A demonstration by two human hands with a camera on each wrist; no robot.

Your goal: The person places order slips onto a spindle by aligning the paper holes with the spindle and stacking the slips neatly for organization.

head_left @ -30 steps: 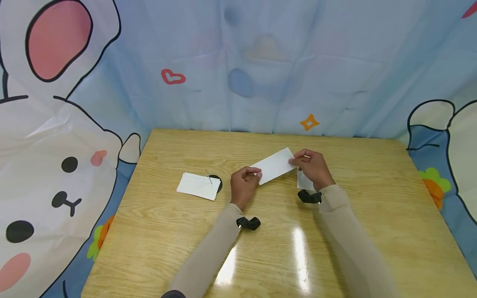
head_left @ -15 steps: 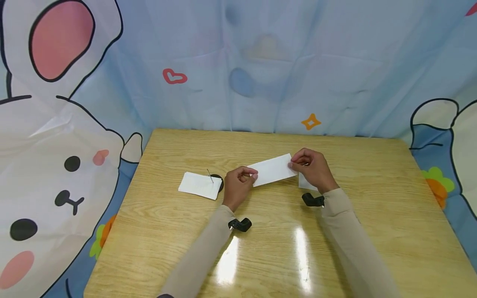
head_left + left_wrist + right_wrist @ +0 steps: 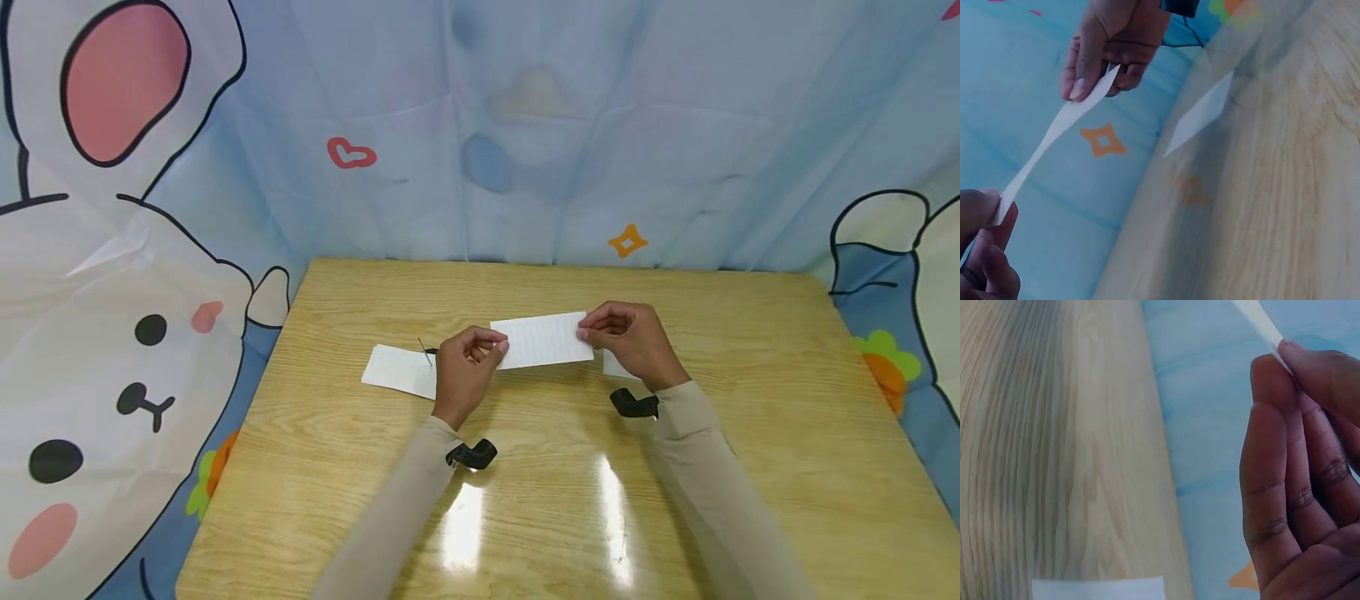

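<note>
A white paper slip [image 3: 543, 340] with faint lines is stretched between both hands above the table. My left hand [image 3: 467, 371] pinches its left end between thumb and fingers. At the other end, my right hand [image 3: 632, 340] pinches the slip, its lower fingers curled. The left wrist view shows the held paper [image 3: 1060, 125] edge-on and slightly twisted, raised off the tabletop. Another white slip [image 3: 618, 365] lies on the table, partly hidden by the right hand.
Left of the left hand, a small pile of white slips [image 3: 397, 368] lies with a thin metal spike [image 3: 425, 351] standing up through it. Its dark round base is mostly hidden. The wooden table [image 3: 337, 483] ends at a printed blue curtain [image 3: 420, 208] behind.
Both hands keep hold of the slip. The left hand has moved left and slightly up, so the slip has turned from slanted to nearly level, and its faint lines now show.
</note>
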